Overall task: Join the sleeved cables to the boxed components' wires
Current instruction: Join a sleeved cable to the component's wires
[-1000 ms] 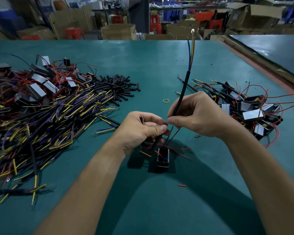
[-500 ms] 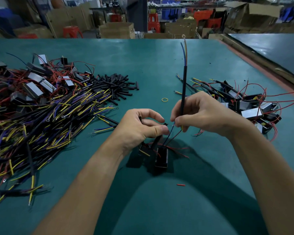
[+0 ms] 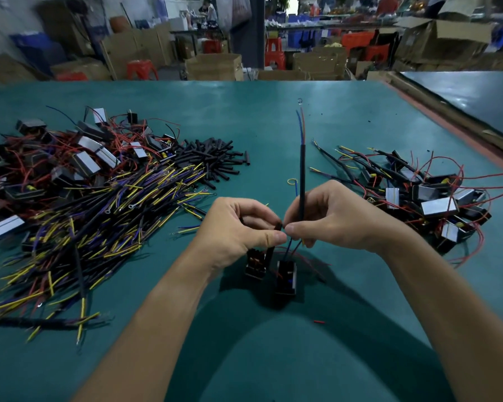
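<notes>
Faced a teal counter [image 3: 273, 117] in a crowded workshop, with cardboard boxes [image 3: 214, 66] and red stools [image 3: 141, 69] blurred beyond its far edge. Held both hands close together over the middle of the counter, thumb tips nearly meeting. Pinched a short black tube [image 3: 278, 227] between thumb and forefinger of the left hand [image 3: 238, 227], just above two small boxed components [image 3: 285, 278] standing side by side on the counter. Gripped the sleeved cable [image 3: 302, 175] upright in the curled fingers of the right hand [image 3: 337, 221], with thin blue and red wires [image 3: 299, 126] sticking out of its top end and dark wires trailing below the hand toward the nearer box. Had a big tangle of yellow, purple and black cables [image 3: 99, 221] lying at the left, a heap of black tubes [image 3: 212, 161] beyond it, and a smaller pile of boxes with red wires [image 3: 436, 198] at the right. Could not tell whether any wire ends touched.
</notes>
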### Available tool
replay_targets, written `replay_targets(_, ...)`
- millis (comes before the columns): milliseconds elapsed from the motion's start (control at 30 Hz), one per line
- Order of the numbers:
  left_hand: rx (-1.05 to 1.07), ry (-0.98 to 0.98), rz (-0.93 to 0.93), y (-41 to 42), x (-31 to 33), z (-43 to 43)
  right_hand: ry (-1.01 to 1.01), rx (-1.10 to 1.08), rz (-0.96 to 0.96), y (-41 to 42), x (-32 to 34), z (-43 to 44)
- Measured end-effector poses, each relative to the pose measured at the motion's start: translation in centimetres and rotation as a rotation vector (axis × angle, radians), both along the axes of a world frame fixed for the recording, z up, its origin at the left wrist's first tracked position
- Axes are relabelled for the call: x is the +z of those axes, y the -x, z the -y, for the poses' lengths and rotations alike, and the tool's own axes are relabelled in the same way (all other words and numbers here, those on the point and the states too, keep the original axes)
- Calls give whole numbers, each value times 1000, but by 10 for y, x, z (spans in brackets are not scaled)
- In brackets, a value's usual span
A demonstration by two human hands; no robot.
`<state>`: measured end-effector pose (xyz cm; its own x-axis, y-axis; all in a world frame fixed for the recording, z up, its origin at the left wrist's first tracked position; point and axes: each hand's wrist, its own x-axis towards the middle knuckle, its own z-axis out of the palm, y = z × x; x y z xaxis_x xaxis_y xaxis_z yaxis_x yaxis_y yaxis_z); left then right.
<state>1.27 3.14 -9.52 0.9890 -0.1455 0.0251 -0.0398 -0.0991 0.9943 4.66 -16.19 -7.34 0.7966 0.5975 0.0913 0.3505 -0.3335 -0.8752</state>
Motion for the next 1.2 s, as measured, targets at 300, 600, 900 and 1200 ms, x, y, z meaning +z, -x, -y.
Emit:
replay_targets(300,50,19,-5,16,-3,-1,41,67,24,6,-2,-7)
replay_targets(600,122,-5,43,11,-10,2,70,-9,96,7,-9,-14)
replay_targets(900,178,138,24,2,-17,4,110,-198,324,0,0,0)
replay_targets(1200,117,-111,45,3,-23,4,145,-142,258,5,-1,-4)
